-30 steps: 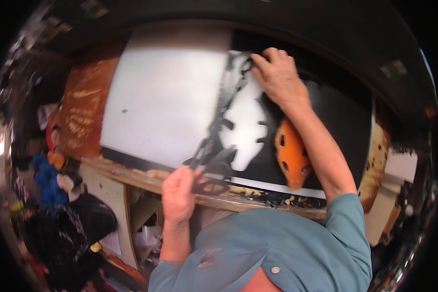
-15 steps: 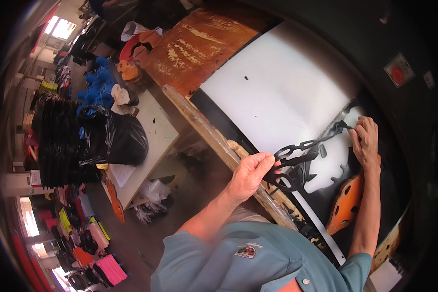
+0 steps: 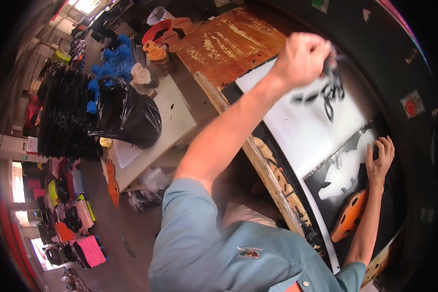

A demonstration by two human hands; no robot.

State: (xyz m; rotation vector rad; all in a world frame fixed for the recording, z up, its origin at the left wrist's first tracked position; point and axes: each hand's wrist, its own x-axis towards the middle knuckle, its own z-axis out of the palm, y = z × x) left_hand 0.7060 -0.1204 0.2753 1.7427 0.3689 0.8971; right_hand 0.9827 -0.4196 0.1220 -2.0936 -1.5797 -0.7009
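Note:
My left hand (image 3: 304,59) is raised over the far part of the white board (image 3: 301,112), its fingers closed on a dangling bunch of black cut-out waste (image 3: 333,92) with holes and links. The bunch is smeared by motion. My right hand (image 3: 380,160) is low over a black sheet (image 3: 357,168), its thumb and curved fingers apart, with a dark patch between them that I cannot make out. Beside that hand, a wavy cut-out opening (image 3: 343,175) in the sheet shows white beneath. An orange holed template (image 3: 350,214) lies alongside my right forearm.
A worn brown board (image 3: 228,41) lies beyond the white one. Along the near edge runs a wooden rail (image 3: 258,160). The side table (image 3: 177,107) on the left carries a black plastic bag (image 3: 126,114). A dark machine panel with a red button (image 3: 411,108) stands at right.
My left hand has swung up and away with the black waste, which my right hand had held at its other end. My right hand has let go and shifted slightly nearer.

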